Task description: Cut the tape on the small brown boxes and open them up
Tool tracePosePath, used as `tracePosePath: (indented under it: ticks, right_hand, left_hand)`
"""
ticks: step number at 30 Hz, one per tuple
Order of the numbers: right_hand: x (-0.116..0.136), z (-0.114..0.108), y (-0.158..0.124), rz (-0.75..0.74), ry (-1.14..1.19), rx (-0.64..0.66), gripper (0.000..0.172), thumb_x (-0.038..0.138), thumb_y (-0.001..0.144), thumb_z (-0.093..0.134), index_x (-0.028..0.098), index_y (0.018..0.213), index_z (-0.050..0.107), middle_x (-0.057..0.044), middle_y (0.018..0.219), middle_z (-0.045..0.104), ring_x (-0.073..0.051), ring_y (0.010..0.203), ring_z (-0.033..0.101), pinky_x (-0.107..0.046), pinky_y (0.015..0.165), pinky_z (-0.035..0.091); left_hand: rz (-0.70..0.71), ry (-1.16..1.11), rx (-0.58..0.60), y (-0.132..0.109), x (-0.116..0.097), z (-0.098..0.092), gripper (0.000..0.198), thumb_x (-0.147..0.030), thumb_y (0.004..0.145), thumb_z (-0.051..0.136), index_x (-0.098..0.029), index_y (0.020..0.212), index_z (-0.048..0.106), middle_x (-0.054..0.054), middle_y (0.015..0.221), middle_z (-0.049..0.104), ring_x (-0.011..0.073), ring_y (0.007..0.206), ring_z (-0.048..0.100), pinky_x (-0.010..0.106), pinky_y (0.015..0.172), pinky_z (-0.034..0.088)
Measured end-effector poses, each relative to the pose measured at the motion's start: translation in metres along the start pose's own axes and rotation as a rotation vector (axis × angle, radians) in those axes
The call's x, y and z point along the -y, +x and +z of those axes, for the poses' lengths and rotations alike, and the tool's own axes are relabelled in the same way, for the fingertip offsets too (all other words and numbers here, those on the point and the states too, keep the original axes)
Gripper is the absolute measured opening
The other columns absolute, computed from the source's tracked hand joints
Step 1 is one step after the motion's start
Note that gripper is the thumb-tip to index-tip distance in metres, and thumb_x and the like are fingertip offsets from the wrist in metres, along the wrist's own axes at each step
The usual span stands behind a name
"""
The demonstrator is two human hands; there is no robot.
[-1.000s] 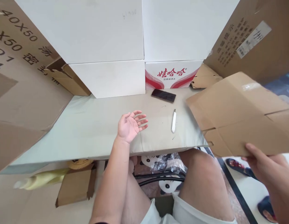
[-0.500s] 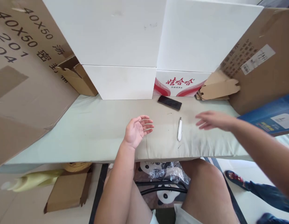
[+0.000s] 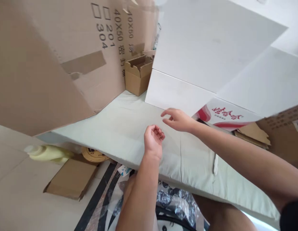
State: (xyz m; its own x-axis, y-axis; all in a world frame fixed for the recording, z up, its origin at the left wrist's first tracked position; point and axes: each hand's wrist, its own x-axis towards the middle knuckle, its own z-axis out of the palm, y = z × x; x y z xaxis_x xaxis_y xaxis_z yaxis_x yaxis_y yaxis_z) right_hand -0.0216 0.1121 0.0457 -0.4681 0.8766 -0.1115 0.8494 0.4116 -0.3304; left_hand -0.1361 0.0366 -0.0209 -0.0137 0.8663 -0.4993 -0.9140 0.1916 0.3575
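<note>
My left hand [image 3: 154, 138] hovers palm up over the pale green cloth-covered table [image 3: 110, 123], its fingers loosely curled, with nothing visible in it. Just beyond it and to the right, my right hand [image 3: 177, 120] reaches across, palm down, fingers bent and apart, holding nothing. The two hands do not touch. A slim white tool like a craft knife [image 3: 215, 165] lies on the cloth under my right forearm, partly covered by it. A dark phone [image 3: 201, 121] shows only an edge behind that arm.
White boxes [image 3: 187, 48] stand along the back, one with red lettering. A large brown carton [image 3: 74, 86] rises at left beside a small open cardboard box [image 3: 136, 77]. Flattened cardboard [image 3: 253, 134] lies at right. On the floor are a yellow bottle [image 3: 50, 153] and a carton [image 3: 73, 176].
My view has swung to the left. My right hand has moved leftward from beyond the white tool to near my left hand, and my left hand's fingers have curled more.
</note>
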Motion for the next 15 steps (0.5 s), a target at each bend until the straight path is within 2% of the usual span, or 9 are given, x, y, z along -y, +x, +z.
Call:
tracePosePath:
  ticks: [4,6,8,10,12,13,15]
  right_hand:
    - [0.044,0.003,0.109,-0.128,-0.052,-0.109,0.033,0.017,0.091,0.058,0.015,0.122,0.068,-0.016,0.158,0.045,-0.025,0.115,0.069,-0.041,0.112,0.049]
    - [0.061,0.001,0.161,-0.14,-0.046,-0.217,0.034,0.015,0.089,0.06,0.012,0.121,0.068,-0.018,0.166,0.031,-0.029,0.124,0.066,-0.045,0.115,0.047]
    - [0.073,-0.004,0.204,-0.108,-0.043,-0.308,0.036,0.013,0.086,0.063,0.012,0.122,0.068,-0.015,0.169,0.025,-0.033,0.129,0.063,-0.052,0.119,0.044]
    - [0.08,-0.01,0.233,-0.054,-0.065,-0.313,0.036,0.01,0.083,0.064,0.014,0.118,0.07,-0.011,0.162,0.038,-0.034,0.132,0.061,-0.055,0.12,0.042]
    - [0.083,-0.012,0.244,-0.016,-0.096,-0.27,0.033,0.006,0.081,0.063,0.012,0.112,0.073,-0.012,0.144,0.058,-0.035,0.131,0.062,-0.055,0.119,0.043]
    - [0.084,-0.012,0.242,-0.01,-0.108,-0.255,0.034,0.004,0.081,0.061,0.011,0.112,0.074,-0.013,0.135,0.065,-0.035,0.131,0.062,-0.054,0.119,0.043]
    - [0.082,-0.008,0.223,-0.028,-0.125,-0.262,0.037,0.003,0.082,0.059,0.01,0.115,0.074,-0.014,0.129,0.07,-0.034,0.131,0.062,-0.051,0.12,0.044]
  left_hand:
    - [-0.049,-0.085,-0.033,0.008,-0.02,-0.009,0.01,-0.026,0.07,0.054,-0.019,0.064,0.05,-0.004,0.057,0.044,0.0093,0.05,0.042,0.024,0.056,0.035]
    - [-0.03,-0.106,-0.021,0.01,-0.026,-0.012,0.01,-0.026,0.068,0.055,-0.019,0.064,0.05,-0.004,0.057,0.043,0.0097,0.051,0.041,0.025,0.057,0.035]
    - [-0.014,-0.115,-0.013,0.012,-0.028,-0.014,0.011,-0.027,0.068,0.057,-0.019,0.064,0.05,-0.004,0.058,0.044,0.0099,0.053,0.041,0.025,0.059,0.034]
    - [-0.041,-0.109,-0.003,0.014,-0.028,-0.013,0.012,-0.028,0.069,0.057,-0.019,0.064,0.051,-0.003,0.059,0.045,0.0105,0.054,0.041,0.025,0.059,0.034]
    - [-0.069,-0.094,0.006,0.014,-0.026,-0.013,0.013,-0.029,0.071,0.056,-0.019,0.064,0.053,-0.002,0.059,0.046,0.0115,0.055,0.041,0.026,0.06,0.034]
    - [-0.051,-0.075,0.008,0.012,-0.026,-0.014,0.013,-0.028,0.072,0.055,-0.019,0.063,0.053,-0.001,0.059,0.046,0.012,0.055,0.041,0.027,0.06,0.034]
    - [0.118,0.013,-0.007,0.007,-0.027,-0.017,0.015,-0.025,0.074,0.056,-0.019,0.061,0.053,-0.001,0.06,0.046,0.0129,0.058,0.043,0.027,0.061,0.034]
